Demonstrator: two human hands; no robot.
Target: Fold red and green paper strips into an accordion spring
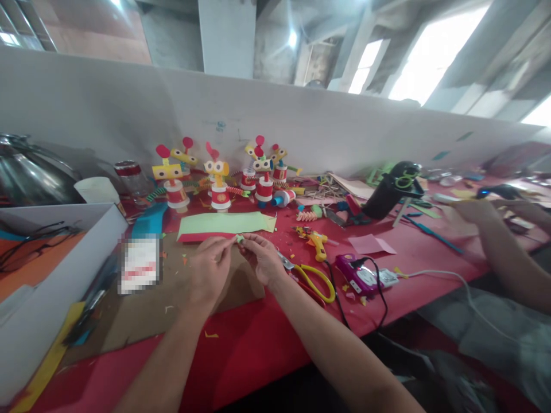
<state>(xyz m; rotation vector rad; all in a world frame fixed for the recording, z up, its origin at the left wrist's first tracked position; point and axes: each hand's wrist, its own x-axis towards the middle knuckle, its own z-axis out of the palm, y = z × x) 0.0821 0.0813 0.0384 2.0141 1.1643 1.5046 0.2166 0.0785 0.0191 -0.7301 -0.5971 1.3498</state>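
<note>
My left hand (212,265) and my right hand (263,259) meet over a brown cardboard sheet (142,318). Between their pinched fingertips is a small light green piece (239,237), probably paper; its exact shape is too small to tell. Just beyond my fingers lie a pale green paper strip (224,222) and a red strip (202,237). Yellow-handled pliers or scissors (327,281) rest to the right of my right hand, partly hidden by it. Several paper-cup figures (220,195) with yellow heads stand behind the strips.
A yellow glue gun (317,244) and a purple power strip (359,275) with cables sit to the right. Further back is a black cylindrical holder (390,192). At left are a white box (99,229) and a metal kettle (37,172). Another person's arm (499,252) reaches in at right.
</note>
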